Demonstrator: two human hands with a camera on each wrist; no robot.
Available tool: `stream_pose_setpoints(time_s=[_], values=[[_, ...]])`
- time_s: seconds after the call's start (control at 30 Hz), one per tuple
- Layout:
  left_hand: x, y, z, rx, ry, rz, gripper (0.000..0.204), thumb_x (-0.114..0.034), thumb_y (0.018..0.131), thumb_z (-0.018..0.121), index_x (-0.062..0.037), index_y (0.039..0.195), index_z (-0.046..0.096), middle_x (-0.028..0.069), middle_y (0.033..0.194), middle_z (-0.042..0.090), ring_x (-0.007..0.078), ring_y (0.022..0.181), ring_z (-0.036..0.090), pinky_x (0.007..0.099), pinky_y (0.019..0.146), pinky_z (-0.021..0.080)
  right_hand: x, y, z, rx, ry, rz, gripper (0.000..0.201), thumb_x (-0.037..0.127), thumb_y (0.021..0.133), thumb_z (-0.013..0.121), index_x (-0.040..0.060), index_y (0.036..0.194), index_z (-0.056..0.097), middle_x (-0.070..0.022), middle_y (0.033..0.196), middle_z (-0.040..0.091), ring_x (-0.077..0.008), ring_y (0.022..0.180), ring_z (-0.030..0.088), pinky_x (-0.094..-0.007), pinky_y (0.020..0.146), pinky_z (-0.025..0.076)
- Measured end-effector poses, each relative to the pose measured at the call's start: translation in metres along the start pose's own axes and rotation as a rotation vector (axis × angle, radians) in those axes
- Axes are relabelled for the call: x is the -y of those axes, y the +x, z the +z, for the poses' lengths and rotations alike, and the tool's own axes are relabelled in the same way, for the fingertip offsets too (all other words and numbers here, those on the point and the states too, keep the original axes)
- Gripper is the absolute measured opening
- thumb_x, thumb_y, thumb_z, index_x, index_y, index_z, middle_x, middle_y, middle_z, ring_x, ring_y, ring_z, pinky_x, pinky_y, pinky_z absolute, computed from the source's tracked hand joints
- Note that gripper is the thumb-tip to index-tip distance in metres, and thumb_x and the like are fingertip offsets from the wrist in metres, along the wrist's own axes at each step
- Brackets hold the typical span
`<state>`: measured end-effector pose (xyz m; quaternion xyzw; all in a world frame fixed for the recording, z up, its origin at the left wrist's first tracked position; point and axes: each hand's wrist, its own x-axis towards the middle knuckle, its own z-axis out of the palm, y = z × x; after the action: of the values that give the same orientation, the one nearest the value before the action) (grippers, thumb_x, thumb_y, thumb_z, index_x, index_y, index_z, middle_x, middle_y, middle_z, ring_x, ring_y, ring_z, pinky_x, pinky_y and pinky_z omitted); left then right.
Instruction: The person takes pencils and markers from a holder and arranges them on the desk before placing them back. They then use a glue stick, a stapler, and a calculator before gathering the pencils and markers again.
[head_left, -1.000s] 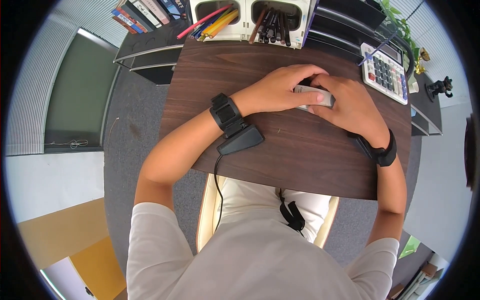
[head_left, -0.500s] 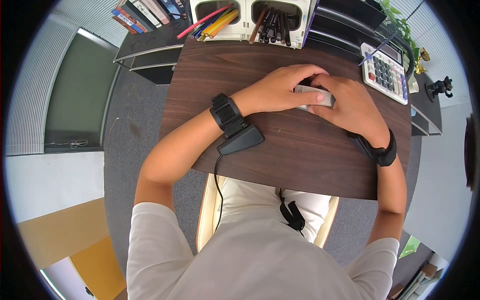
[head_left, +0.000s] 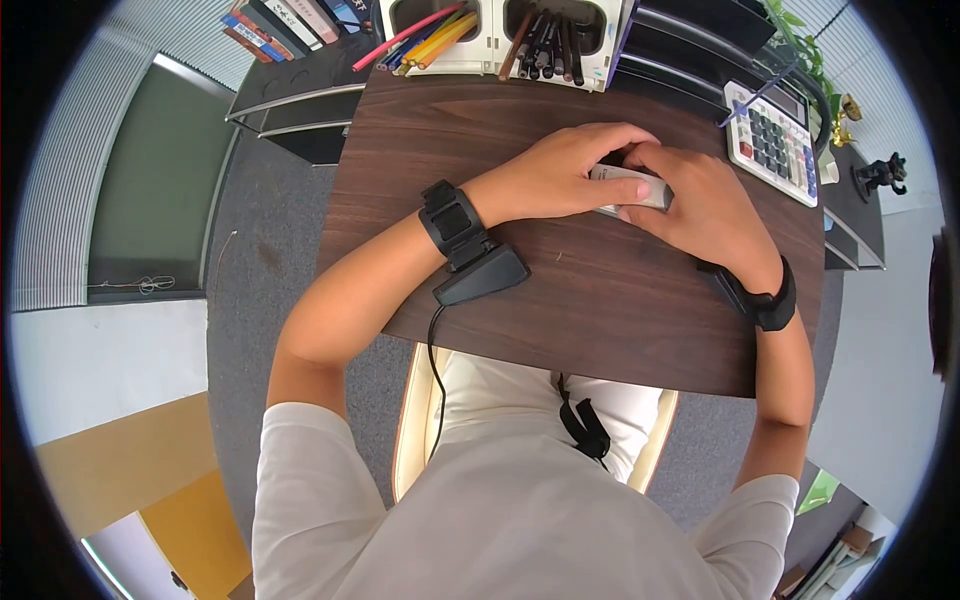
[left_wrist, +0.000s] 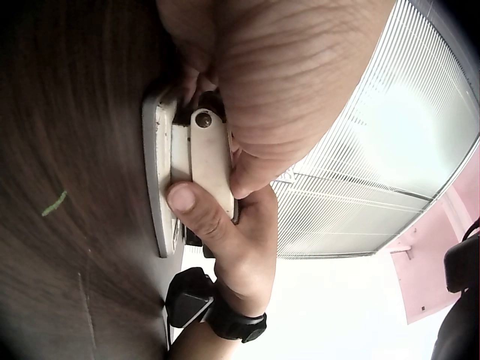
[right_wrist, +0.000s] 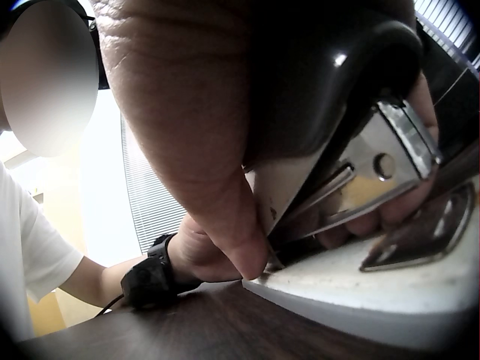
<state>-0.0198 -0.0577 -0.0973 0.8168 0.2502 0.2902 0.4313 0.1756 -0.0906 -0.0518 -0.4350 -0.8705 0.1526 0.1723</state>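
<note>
Both hands are on a stapler (head_left: 655,196) at the desk's far middle. My left hand (head_left: 560,180) grips it from the left, thumb lying across its top. From the right, my right hand (head_left: 705,205) holds it, with the thumb (left_wrist: 210,217) against its side in the left wrist view. The right wrist view shows the stapler's metal nose (right_wrist: 405,142) raised over the white base (right_wrist: 360,289) and its metal plate (right_wrist: 420,240). Fingers of one hand show behind the nose. In the head view the hands cover most of the stapler.
A white organizer (head_left: 490,50) with pens and pencils stands at the back of the brown desk (head_left: 600,310). A calculator (head_left: 770,140) leans at the back right. Black straps with devices (head_left: 480,270) sit on both wrists, and a cable (head_left: 438,380) hangs from the left one.
The head view has shifted very slightly. Both hands keep their hold on the stapler in almost the same place, and a thumb tip over it has moved only a little.
</note>
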Motion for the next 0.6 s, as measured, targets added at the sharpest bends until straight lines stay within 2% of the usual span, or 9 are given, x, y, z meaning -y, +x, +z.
stream_pose_setpoints(time_s=[0.6], values=[[-0.0011,-0.0003,-0.0007,0.019,-0.008,-0.030,0.055,-0.040,0.091,0.061,-0.0039,0.131,0.049,0.0135,0.115,0.061,0.0222,0.107,0.059,0.0341,0.091,0.047,-0.0001,-0.0005,-0.0002,0.013,-0.007,0.012,0.033,0.026,0.072,0.074,0.0039,0.095,0.064,-0.0177,0.083,0.066,-0.0376,0.078,0.063,-0.0447,0.068,0.049]])
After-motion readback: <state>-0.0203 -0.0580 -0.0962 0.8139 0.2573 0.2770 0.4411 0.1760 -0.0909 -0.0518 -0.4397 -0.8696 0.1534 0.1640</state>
